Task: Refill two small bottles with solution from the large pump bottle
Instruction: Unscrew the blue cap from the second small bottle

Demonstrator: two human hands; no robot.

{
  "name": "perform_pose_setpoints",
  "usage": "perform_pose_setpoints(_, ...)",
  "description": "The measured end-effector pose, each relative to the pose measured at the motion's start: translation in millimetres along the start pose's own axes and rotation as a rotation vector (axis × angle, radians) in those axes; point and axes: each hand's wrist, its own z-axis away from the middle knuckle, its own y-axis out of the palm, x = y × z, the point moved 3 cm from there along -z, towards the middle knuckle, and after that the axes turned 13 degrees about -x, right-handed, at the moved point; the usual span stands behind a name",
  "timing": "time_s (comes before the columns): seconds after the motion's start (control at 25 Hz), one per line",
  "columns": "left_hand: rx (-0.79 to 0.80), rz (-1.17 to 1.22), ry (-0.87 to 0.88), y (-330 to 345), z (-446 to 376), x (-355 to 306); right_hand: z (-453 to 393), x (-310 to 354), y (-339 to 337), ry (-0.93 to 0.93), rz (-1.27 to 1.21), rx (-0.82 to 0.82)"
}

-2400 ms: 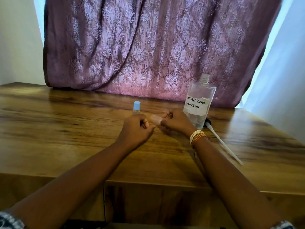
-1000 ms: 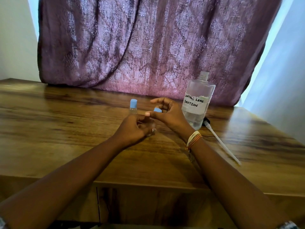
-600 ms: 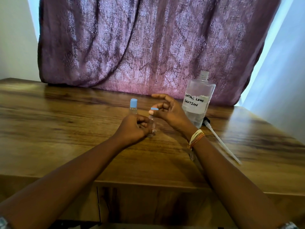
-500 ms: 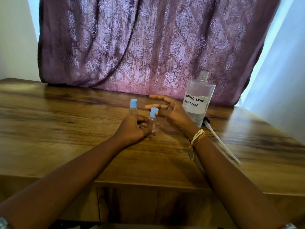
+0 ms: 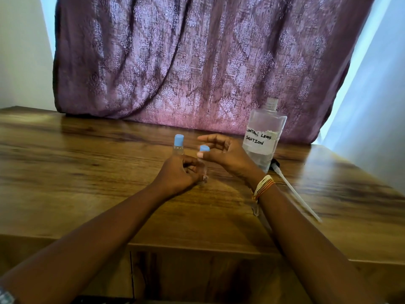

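The left hand [image 5: 177,172] rests on the wooden bench [image 5: 87,172] with its fingers curled round the lower body of a small clear bottle [image 5: 203,170], which stands upright on the bench surface. The bottle's base shows just below the fingertips; most of its body is hidden by the grip.

The right hand [image 5: 225,154] is raised over the neck of this bottle. Thumb and a finger pinch the blue cap [image 5: 204,148], which sits at the top of the bottle (whether it is seated on the neck or just above it cannot be told). The remaining fingers [image 5: 210,138] of this hand extend forward above the cap. A stack of thin bangles [image 5: 263,186] circles the right wrist.

A second small bottle with a blue cap [image 5: 179,144] stands upright just behind the left hand, free of either grip.

The large clear bottle labelled "CONTACT LENS SOLUTION" [image 5: 264,137] stands to the right of the right hand, its neck uncapped. Its pump with dip tube [image 5: 291,189] lies flat on the bench beside the bottle's base, tube toward the near edge. A purple patterned curtain [image 5: 197,62] hangs behind the bench.
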Motion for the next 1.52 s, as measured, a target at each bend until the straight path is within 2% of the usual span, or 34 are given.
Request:
perform_pose_setpoints(0.08, 0.005, 0.031, -0.017, 0.6, 1.0, 0.7, -1.1, 0.2, -1.7, 0.015, 0.006, -0.057)
perform_pose_setpoints(0.28, 0.007, 0.044, -0.044, 0.9, -3.5, 5.7, -5.8, -2.8, -10.5, 0.136, -0.281, -0.228)
perform_pose_setpoints(0.36, 0.009, 0.034, -0.039, 0.0, -4.0, 5.9, -11.7, -8.3, -17.8, 0.095, -0.144, -0.297)
perform_pose_setpoints(0.44, -0.006, 0.019, -0.020, -0.9, -2.6, 4.7, -22.5, -15.2, -22.8, 0.046, 0.124, -0.308)
perform_pose_setpoints(0.56, -0.009, 0.021, -0.006, -1.4, -2.1, 4.8, -40.0, -24.1, -16.6, -0.035, 0.543, -0.204)
perform_pose_setpoints(0.64, -0.002, 0.028, -0.011, -1.2, -1.5, 3.8, -45.0, -27.8, -8.3, -0.050, 0.724, -0.139)
perform_pose_setpoints(0.92, 0.026, 0.014, -0.033, 0.5, -3.5, 6.3, -46.1, -48.0, -0.2, 0.112, 0.743, -0.212)
perform_pose_setpoints(1.16, 0.042, 0.020, -0.021, 0.4, -2.6, 5.8, -21.4, -24.9, -20.7, 0.180, 0.894, -0.208)
perform_pose_setpoints(1.28, 0.045, 0.033, -0.023, 0.5, -2.3, 5.1, 0.3, -0.1, -42.2, 0.097, 0.733, -0.418)
perform_pose_setpoints(1.44, 0.057, 0.028, -0.019, 1.7, -2.4, 4.3, 19.9, 33.9, -76.4, -0.242, 0.620, -0.919)
perform_pose_setpoints(1.52, 0.064, 0.033, -0.018, 2.2, -2.3, 4.9, 13.4, 31.8, -95.4, -0.301, 0.588, -1.059)
